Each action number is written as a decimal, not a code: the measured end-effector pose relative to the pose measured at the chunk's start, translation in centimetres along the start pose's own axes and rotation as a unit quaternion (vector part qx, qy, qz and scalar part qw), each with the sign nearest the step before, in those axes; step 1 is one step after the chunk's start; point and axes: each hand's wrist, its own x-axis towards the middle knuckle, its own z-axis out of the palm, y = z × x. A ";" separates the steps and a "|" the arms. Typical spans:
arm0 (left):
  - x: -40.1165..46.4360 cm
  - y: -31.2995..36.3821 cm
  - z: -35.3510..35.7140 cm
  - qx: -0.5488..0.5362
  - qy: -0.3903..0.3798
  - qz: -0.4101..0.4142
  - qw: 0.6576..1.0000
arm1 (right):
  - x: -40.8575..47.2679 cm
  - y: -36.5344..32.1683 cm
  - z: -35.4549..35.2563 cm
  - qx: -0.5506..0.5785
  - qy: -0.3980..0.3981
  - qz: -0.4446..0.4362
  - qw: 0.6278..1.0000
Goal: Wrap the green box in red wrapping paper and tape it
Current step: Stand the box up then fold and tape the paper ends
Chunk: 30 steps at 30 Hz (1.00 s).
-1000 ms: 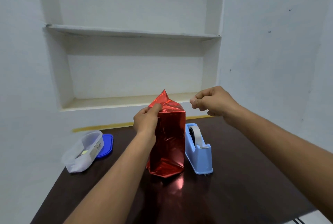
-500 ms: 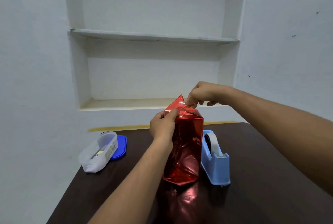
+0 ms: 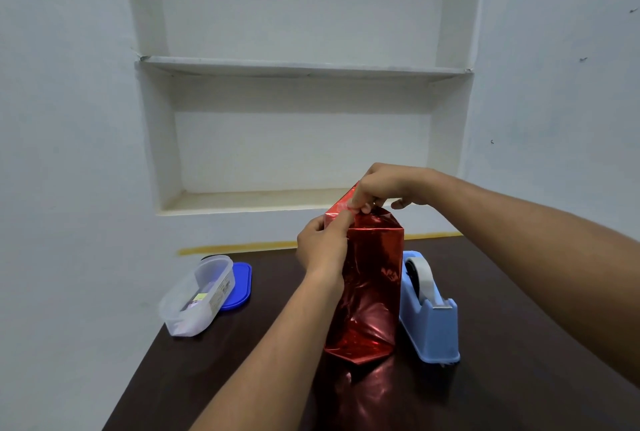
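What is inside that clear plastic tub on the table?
Through the clear plastic tub a small yellowish label or paper and something dark show, too blurred to name. A blue lid lies behind it.

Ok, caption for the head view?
Both hands pinch the top fold of the upright shiny red wrapped box beside a blue tape dispenser.

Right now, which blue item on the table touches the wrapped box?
The light blue tape dispenser, standing right against the red wrapped box. The dark blue lid lies flat well to the left, beside the clear container.
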 end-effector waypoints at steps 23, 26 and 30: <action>0.0 0.0 -0.1 0.009 -0.017 -0.014 1.000 | 1.2 -3.8 -0.8 -0.153 -0.113 0.116 0.975; 0.0 0.2 -0.2 0.016 -0.029 -0.025 0.999 | 0.7 -4.3 -1.2 -0.166 -0.119 0.107 0.973; 0.7 1.9 -0.5 -0.001 -0.028 -0.084 0.996 | 0.6 -4.6 -1.3 -0.188 -0.115 0.084 0.972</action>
